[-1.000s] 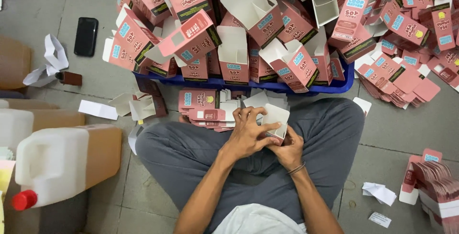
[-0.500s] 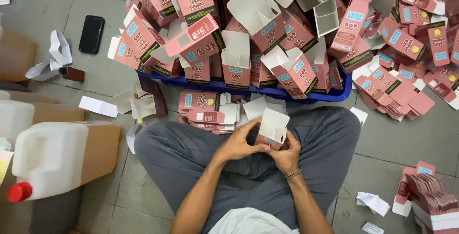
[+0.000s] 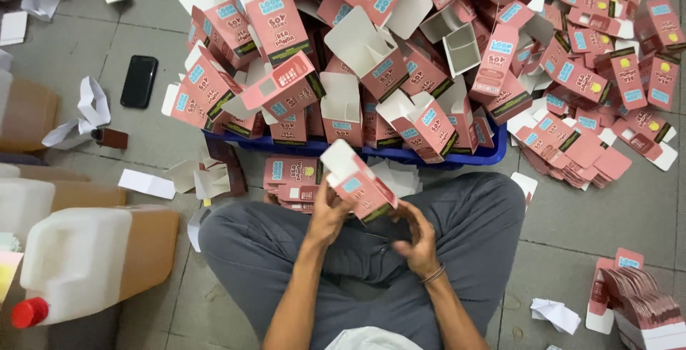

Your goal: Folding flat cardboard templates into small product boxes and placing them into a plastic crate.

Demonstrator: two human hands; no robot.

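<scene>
Cardboard, thin and pink: the small folding carton point(image 3: 359, 182) sits between both hands over the lap. Left hand point(image 3: 326, 214) pinches its side, right hand point(image 3: 418, 239) curls empty below it. Light, easily creased; best held by its edges, I judge.

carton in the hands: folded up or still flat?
Folded up. The pink carton shows distinct faces and a raised white flap at its upper end, held by the left hand; the right hand is beside it.
</scene>
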